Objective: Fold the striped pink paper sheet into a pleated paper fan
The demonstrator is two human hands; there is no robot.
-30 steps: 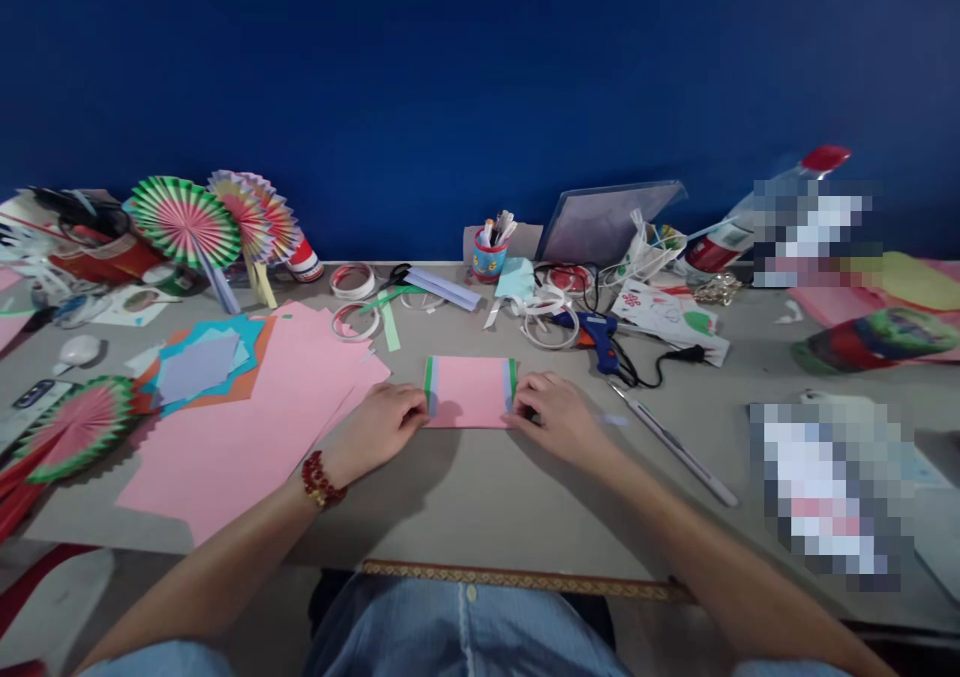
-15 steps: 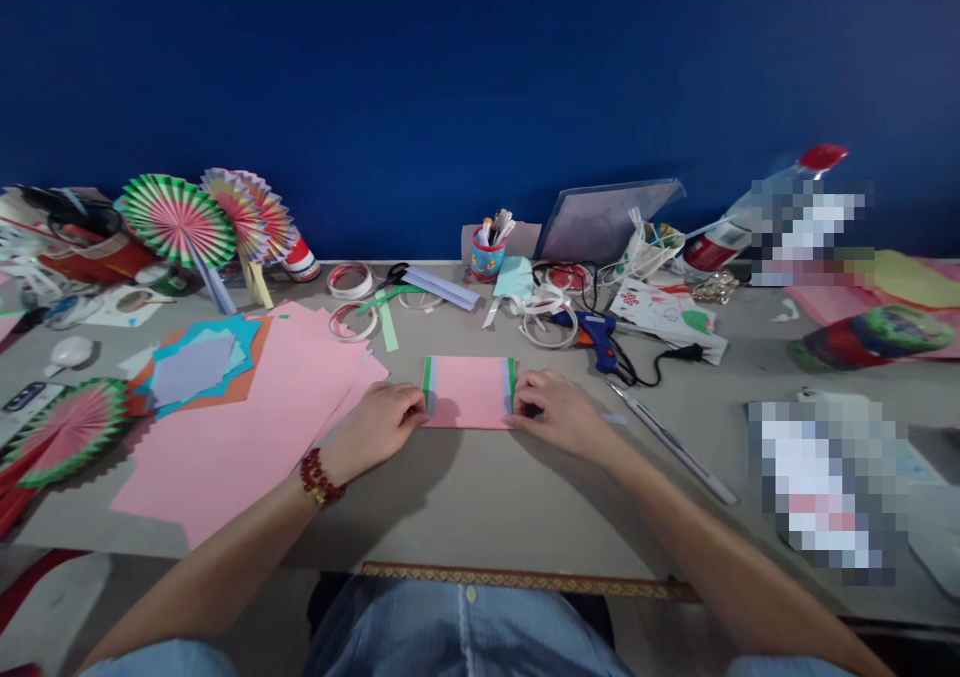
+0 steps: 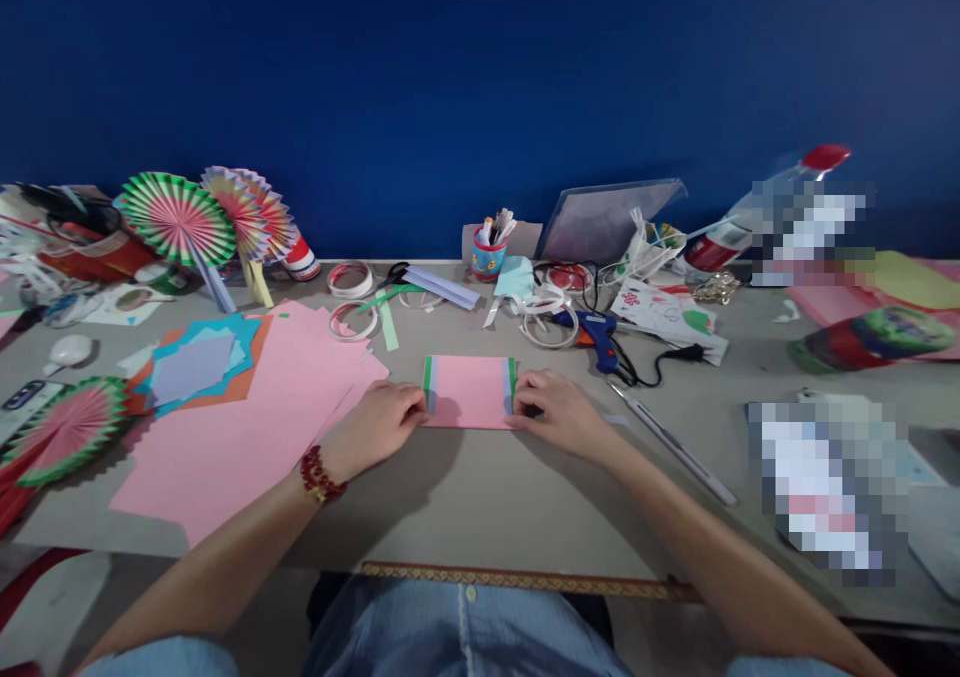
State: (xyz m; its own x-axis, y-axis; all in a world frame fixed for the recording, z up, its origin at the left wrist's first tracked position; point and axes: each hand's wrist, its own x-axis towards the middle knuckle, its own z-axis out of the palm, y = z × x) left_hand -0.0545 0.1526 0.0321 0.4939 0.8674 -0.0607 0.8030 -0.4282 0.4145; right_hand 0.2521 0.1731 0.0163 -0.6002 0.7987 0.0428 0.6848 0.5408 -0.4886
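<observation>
A pink sheet of paper [image 3: 470,392] with lilac and green strips along its left and right sides lies in front of me on the grey table [image 3: 480,517]. My left hand [image 3: 386,417] pinches its near left corner, fingers curled together. At the near right corner, my right hand [image 3: 555,409] grips the paper between thumb and bent fingers. The fingertips partly cover both side strips. Large pink sheets [image 3: 225,447] spread beside my left hand. A slim grey craft knife [image 3: 675,445] lies to the right of my right hand.
Pleated paper fans [image 3: 178,219] stand at the back left. Tape rolls [image 3: 352,320], scissors [image 3: 394,275], a pen cup [image 3: 489,257] and a blue glue gun [image 3: 600,339] sit along the back. Orange, blue and lilac papers [image 3: 195,369] are stacked at left. A bottle [image 3: 712,247] leans at right.
</observation>
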